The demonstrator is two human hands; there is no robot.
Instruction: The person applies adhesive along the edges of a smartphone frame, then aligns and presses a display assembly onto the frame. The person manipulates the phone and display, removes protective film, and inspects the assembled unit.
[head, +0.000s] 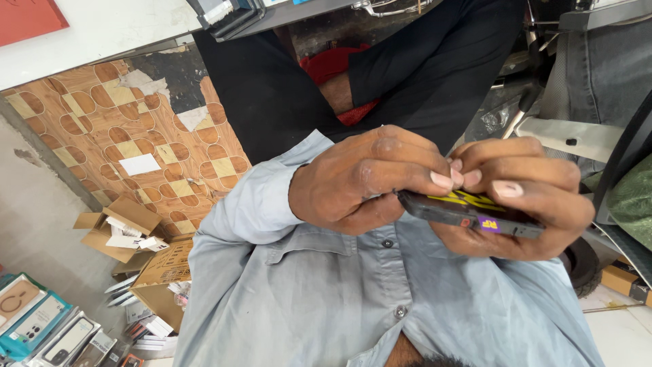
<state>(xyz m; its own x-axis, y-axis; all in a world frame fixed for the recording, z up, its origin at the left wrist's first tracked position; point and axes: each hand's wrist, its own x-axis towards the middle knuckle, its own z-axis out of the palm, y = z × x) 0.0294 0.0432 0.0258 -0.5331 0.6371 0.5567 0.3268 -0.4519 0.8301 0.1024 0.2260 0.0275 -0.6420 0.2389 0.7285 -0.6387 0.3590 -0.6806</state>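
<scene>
Both my hands hold a dark, flat phone-like device (468, 212) with yellow stripes and a small purple sticker on its face, close in front of my light blue shirt (326, 299). My left hand (360, 182) grips its left end, fingertips pressing on the top edge. My right hand (523, 197) wraps around the right end from behind and below, its fingertips meeting those of the left hand on top. Most of the device is hidden by the fingers.
A person in black sleeves (407, 61) stands just beyond my hands. Open cardboard boxes (122, 228) lie on the patterned floor (136, 129) at left. Packaged phone cases (41, 323) fill the lower left corner. A white counter edge (102, 34) runs along the top left.
</scene>
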